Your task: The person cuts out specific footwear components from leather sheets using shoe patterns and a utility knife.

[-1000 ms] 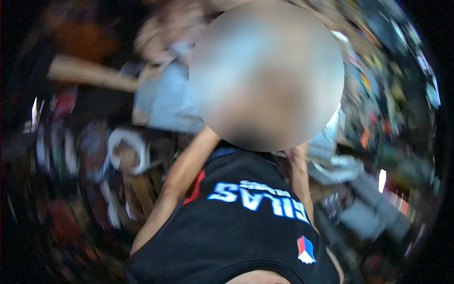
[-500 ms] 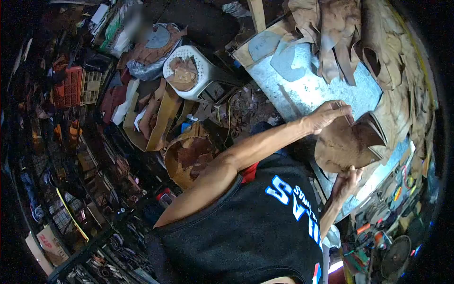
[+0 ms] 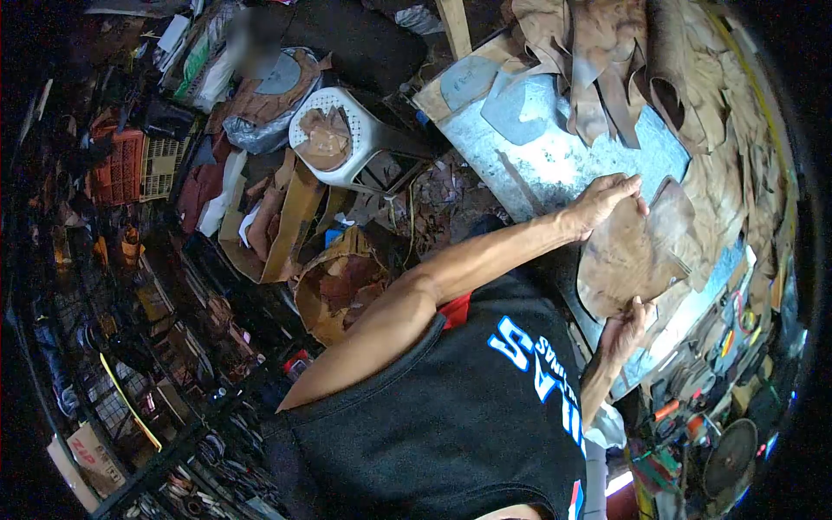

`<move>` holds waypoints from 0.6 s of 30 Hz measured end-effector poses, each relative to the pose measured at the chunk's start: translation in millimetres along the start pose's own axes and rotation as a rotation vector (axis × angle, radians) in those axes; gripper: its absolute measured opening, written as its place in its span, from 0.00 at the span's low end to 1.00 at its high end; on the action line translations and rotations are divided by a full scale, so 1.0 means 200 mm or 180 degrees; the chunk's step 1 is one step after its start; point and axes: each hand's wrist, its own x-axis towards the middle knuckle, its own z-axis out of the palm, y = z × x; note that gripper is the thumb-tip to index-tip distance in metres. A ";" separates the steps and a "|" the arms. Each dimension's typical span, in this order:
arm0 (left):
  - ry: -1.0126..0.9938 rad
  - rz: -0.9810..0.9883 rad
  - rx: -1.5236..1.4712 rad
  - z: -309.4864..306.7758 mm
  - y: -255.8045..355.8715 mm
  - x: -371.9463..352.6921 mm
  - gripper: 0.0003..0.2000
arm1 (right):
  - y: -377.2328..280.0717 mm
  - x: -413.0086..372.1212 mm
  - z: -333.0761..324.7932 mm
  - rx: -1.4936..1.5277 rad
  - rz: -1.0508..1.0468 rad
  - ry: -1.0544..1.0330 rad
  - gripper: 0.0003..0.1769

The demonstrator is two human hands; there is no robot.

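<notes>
A brown piece of leather (image 3: 628, 269) with a rounded near edge is stretched between my two hands above the metal-topped table. My left hand (image 3: 607, 206) pinches its upper edge between thumb and bent fingers. At the lower edge, my right hand (image 3: 627, 334) grips it with the thumb on top, its fingers partly hidden underneath. A paler flap stands up on the far side of the piece. Beyond it, larger leather hides (image 3: 737, 199) lie heaped, and long leather strips (image 3: 607, 87) hang over the sheet metal surface (image 3: 555, 165).
Grey pattern pieces (image 3: 511, 108) rest on the table's corner. Leather scraps sit on a white plastic stool (image 3: 357, 130) and in an open cardboard box (image 3: 334, 282). Tools and a round disc (image 3: 730, 455) crowd the lower right. A red crate (image 3: 119, 165) stands at the left.
The leather has opened out flatter toward me, and its far layers, spread like a fan before, now show as one raised flap. My right hand has shifted slightly left along the lower edge.
</notes>
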 end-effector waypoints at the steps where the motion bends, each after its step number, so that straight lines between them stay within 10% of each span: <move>1: 0.0033 -0.0033 0.0121 0.00 0.00 0.00 0.19 | 0.00 -0.01 0.04 0.0008 -0.0022 0.0031 0.22; 9: 0.0224 -0.0006 0.0473 -0.06 -0.01 -0.01 0.18 | 0.08 0.02 0.02 -0.0454 -0.0278 0.0289 0.28; 13: 0.0073 -0.1287 -0.0771 -0.10 -0.04 0.01 0.17 | 0.10 0.02 0.08 -0.0743 -0.0320 0.0483 0.25; 18: 0.0786 -0.0737 0.0056 -0.19 -0.09 0.06 0.13 | 0.11 0.05 0.18 0.0051 -0.0430 0.0597 0.22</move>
